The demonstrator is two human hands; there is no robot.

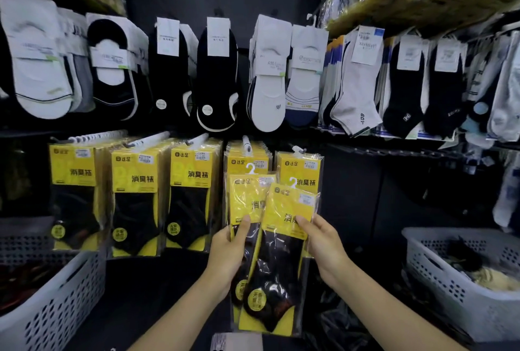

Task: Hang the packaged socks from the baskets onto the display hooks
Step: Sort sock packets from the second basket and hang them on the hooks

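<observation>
I hold two yellow-and-black sock packs in front of the lower display row. My left hand (228,255) grips the rear pack (244,196) at its left edge, thumb across the front. My right hand (323,246) grips the front pack (284,241) at its right edge; this pack leans left and overlaps the rear one. Each pack has a small white hanger at the top. Just behind them, a white display hook (247,145) carries a stack of the same packs, and another hook (298,150) to its right carries more.
Three more hooks of yellow packs (135,196) hang to the left. Loose socks hang in the upper row (267,75). A white perforated basket (461,291) stands at the right with dark items inside, and another basket (53,308) at the lower left.
</observation>
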